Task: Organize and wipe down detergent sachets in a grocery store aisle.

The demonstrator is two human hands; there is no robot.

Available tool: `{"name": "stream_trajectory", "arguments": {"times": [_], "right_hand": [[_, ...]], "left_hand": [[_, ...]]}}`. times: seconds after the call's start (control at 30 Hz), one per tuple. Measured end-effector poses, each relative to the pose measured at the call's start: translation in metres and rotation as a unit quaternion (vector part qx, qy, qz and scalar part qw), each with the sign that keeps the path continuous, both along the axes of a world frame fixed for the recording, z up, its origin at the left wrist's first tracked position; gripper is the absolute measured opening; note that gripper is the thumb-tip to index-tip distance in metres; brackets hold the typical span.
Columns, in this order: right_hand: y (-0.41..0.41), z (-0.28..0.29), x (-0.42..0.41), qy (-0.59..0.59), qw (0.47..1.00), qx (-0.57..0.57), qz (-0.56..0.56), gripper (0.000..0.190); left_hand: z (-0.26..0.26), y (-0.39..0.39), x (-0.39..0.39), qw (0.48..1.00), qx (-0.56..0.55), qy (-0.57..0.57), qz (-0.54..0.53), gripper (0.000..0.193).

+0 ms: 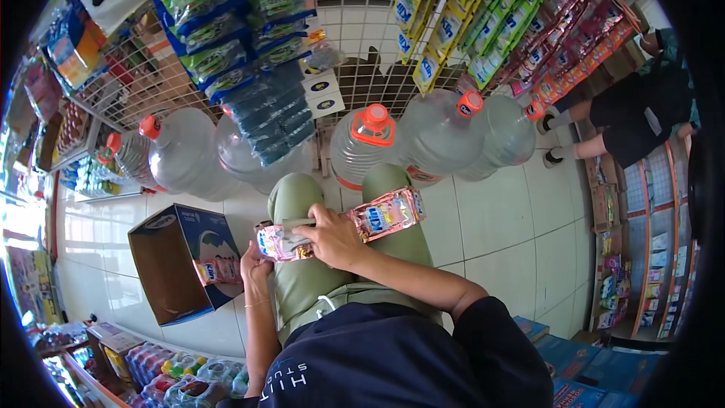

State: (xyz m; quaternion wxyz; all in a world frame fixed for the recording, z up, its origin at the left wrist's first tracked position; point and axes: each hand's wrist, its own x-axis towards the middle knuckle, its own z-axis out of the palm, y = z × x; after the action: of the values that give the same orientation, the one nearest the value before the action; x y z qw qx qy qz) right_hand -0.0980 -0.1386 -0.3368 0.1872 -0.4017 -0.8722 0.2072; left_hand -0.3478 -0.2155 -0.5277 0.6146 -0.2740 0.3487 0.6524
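Observation:
A strip of pink So Klin sachets (391, 216) lies across my lap, over both thighs. My left hand (256, 260) holds the strip's left end at its edge. Across the strip's middle lies my right hand (334, 238), with a grey-green flat item (295, 232) at its fingers; what that item is I cannot tell. Beside my left hand, an open cardboard box (161, 266) rests tilted on the floor. Another short strip of pink sachets (218, 272) hangs over the box's right side.
Large clear plastic water bottles (184, 153) with orange caps stand in front of my knees. Above them, sachet strips (447, 22) and blue packs (198, 5) hang on a white wire grid (362, 28). A person (634, 113) stands at the right near shelves (657, 226).

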Motion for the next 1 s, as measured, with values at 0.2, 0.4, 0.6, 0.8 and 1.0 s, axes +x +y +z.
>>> {"name": "stream_trajectory", "arguments": {"times": [0.2, 0.4, 0.6, 0.8, 1.0], "right_hand": [[0.022, 0.002, 0.07, -0.096, 0.992, -0.064, -0.056, 0.029], [0.029, -0.001, 0.107, -0.15, 0.985, -0.011, -0.089, 0.027], [0.046, -0.013, 0.169, -0.015, 0.971, -0.036, -0.234, 0.034], [0.04, -0.137, 0.248, 0.122, 0.929, -0.118, -0.329, 0.03], [0.08, -0.041, 0.237, 0.438, 0.75, -0.213, -0.448, 0.032]], "left_hand": [[0.041, 0.004, -0.012, 0.998, 0.039, -0.037, 0.023, 0.035], [0.058, -0.008, -0.041, 0.989, 0.071, -0.013, 0.129, 0.031], [0.077, -0.01, -0.052, 0.984, 0.066, 0.064, 0.154, 0.034], [0.11, 0.004, -0.042, 0.966, 0.021, 0.157, 0.206, 0.037], [0.166, 0.008, -0.033, 0.926, 0.281, 0.209, 0.138, 0.039]]}}
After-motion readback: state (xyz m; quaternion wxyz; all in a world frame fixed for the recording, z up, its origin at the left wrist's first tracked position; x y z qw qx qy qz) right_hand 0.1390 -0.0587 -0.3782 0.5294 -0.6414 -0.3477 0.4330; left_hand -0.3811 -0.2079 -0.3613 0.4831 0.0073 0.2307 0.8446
